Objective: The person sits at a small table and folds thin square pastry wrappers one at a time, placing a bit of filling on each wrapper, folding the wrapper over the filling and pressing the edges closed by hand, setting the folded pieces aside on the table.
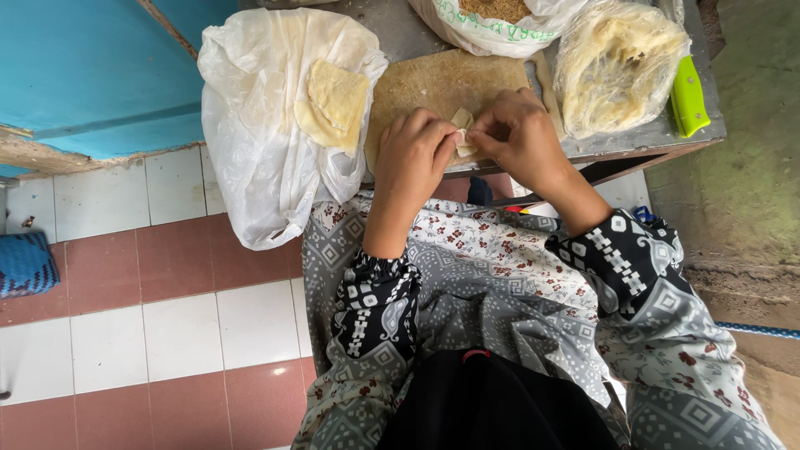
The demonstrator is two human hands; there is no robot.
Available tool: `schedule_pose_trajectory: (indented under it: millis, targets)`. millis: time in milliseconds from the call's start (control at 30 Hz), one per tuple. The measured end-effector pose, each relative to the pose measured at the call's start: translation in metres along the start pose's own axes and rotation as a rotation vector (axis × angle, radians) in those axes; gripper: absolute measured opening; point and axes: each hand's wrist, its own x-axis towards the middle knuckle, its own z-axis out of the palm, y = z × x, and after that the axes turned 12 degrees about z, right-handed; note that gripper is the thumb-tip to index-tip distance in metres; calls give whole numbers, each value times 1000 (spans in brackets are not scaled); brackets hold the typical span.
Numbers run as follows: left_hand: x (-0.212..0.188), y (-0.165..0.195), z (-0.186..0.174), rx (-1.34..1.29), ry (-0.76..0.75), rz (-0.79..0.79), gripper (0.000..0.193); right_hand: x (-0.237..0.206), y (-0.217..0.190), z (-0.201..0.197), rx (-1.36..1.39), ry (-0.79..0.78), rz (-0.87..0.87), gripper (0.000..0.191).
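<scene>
Even, soft daylight; no hard shadows. A small glare spot sits on the glossy floor tiles [275,369] below the white plastic bag [250,158], whose upper folds look slightly overexposed. Focus is sharp throughout, with mild wide-angle bending at the edges.

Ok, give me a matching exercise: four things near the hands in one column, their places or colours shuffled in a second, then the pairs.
Things:
1. knife handle
2. folded pastry piece
3. flat wrapper sheets
4. wooden board

Descriptions:
A. lying on a white plastic bag
B. bright green, at the table's right edge
C. pinched between the fingers of both hands
D. brown, under the hands

Pairs: 1-B, 2-C, 3-A, 4-D
</scene>
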Motion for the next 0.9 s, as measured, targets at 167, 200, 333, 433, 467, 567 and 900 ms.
schedule_pose_trajectory:
  millis: [167, 200, 333, 433, 467, 567, 900]
  targets:
    - [8, -11, 5, -157, -75, -105, 16, 7, -1, -5, 39, -126, 47, 10]
    - [8, -10, 5, -141, -77, -94, 13, 8, -1, -7, 25, -151, 17, 10]
    - [1, -5, 0, 4, -82, -26, 9, 7, -4, -18, -90, -158, -260, 16]
    - [-6, 0, -8, 25, -62, 30, 13, 3, -6, -27, -123, -189, -318, 24]
    - [-8, 1, -11, 24, -64, 34, 15, 1, -7, -29, -138, -185, -341, 28]
    - [-12, 7, -18, 14, -67, 48, 21, -7, -10, -32, -280, -102, -424, 31]
    - [-8, 12, -6, 59, -39, 35, 25, -8, 0, -2, -75, 38, -114, 7]
